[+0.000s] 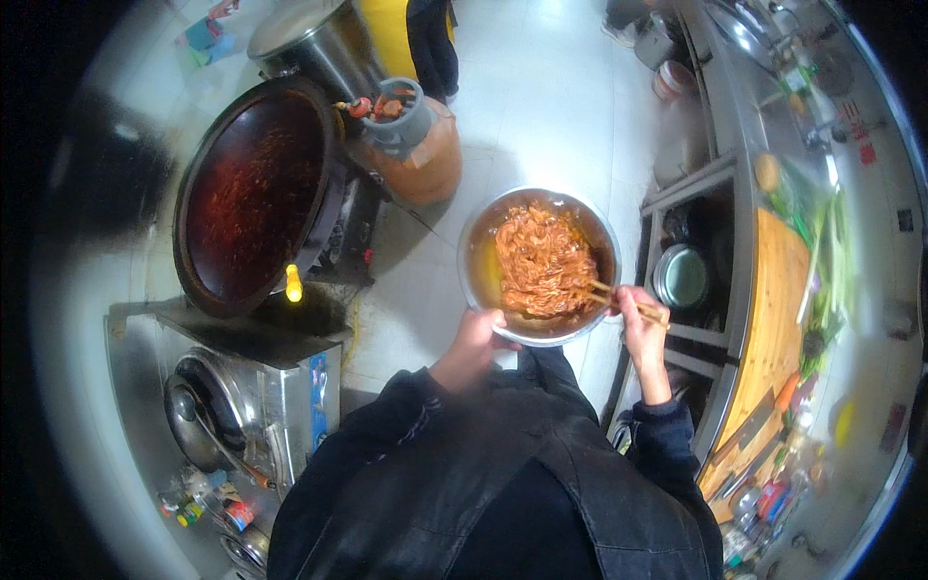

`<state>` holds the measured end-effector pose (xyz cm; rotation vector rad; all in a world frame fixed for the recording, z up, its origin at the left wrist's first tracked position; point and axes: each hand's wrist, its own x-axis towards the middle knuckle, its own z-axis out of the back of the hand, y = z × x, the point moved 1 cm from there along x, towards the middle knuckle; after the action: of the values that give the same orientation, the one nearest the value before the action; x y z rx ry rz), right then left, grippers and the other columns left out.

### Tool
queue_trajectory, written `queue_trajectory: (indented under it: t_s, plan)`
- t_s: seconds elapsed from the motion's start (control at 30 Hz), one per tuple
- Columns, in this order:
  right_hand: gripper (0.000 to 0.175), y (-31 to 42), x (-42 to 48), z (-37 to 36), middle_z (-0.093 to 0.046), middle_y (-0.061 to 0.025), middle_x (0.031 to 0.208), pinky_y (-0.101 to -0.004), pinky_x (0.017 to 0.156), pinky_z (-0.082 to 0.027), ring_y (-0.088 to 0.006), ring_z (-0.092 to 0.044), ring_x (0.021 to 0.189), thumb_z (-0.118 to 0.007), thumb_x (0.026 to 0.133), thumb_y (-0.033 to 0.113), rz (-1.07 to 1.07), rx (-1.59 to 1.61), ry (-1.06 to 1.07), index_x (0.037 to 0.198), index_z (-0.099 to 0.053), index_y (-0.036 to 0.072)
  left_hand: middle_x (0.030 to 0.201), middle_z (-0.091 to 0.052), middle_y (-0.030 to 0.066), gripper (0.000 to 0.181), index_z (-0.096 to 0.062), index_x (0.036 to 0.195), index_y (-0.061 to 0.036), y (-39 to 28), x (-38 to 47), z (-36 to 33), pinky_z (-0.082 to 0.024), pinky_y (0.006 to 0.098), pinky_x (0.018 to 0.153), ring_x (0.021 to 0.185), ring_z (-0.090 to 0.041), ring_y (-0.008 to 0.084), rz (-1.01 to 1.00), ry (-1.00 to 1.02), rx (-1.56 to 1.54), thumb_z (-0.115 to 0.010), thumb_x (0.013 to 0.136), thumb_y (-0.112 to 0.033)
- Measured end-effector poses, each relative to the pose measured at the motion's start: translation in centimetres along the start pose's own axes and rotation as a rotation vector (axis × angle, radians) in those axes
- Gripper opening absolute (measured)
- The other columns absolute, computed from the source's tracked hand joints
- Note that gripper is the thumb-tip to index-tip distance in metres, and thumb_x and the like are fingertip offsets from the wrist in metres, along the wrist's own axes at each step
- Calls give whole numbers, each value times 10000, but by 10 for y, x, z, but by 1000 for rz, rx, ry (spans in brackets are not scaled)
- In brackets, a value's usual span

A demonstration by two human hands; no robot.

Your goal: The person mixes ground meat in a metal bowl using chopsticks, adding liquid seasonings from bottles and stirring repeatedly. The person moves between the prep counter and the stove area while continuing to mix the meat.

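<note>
In front of my body I have a round stainless steel bowl (480,308) holding a heap of reddish-brown sliced meat (540,257) in a glossy coating. Yellowish liquid shows along the bowl's left inner side. My left hand (478,337) grips the near-left rim, thumb over the edge and fingers underneath. At the right side of the bowl, my right hand (641,326) holds a pair of wooden chopsticks (600,291). Their tips reach into the meat and are partly hidden there.
To the left stands a large wok (254,196) with dark red contents, beside an orange gas cylinder (428,167) and a tall steel pot (319,51). On the right counter lie a wooden cutting board (768,290), a cleaver (750,428) and green vegetables (826,254). Someone in yellow and black (413,43) stands beyond the cylinder.
</note>
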<state>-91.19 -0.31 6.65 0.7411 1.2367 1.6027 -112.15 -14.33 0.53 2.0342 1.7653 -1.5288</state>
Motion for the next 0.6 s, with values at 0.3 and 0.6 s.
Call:
queue_trajectory:
  t_s: [0.3,0.6]
  plan:
    - [179,1,101,6,-677,-82,858,-234,618,-534,-118,-653,673,-556,938,132,38,129,377,940,-671,-5,980,-588,207,421,-425,1157,118,-10,53,-80,-579,366,500,744,-652,284,-88,-110,-90,-456,754,0]
    - [225,21,179,33,-665,-69,808,-228,635,-497,-115,-634,699,-536,951,156,131,103,309,953,-659,-32,951,-597,211,369,-428,1100,155,-6,87,-131,-582,352,503,699,-649,290,-133,-208,-195,-428,767,-3]
